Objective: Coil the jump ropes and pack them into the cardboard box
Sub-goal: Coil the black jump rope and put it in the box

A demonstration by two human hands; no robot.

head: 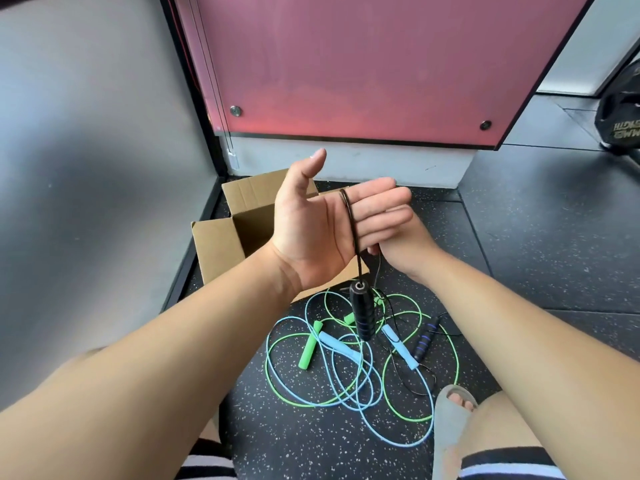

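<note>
1. Left hand (318, 233) is raised with the palm facing up, fingers straight and together and thumb standing apart; it grips nothing.
2. A black jump rope (351, 216) is draped across that palm at the base of the fingers, running over the index-finger side and down past the heel of the hand.
3. One black handle (362, 313) of the rope hangs upright in the air below the left hand (clear of the floor).
4. The right hand (401, 254) sits just behind and under the left fingers. Its own fingers are hidden, so whether it pinches the cord I cannot tell, though a thin dark strand drops from about that spot.
5. An open cardboard box (218, 247) stands on the dark speckled floor (536, 254) behind the left hand, flaps spread.
6. A green jump rope (309, 348) and a light blue jump rope (337, 345) lie on the floor in front of the box in loose, overlapping loops.
7. A second black handle with blue rings (425, 341) lies among them, to the right of the hanging one.
</note>
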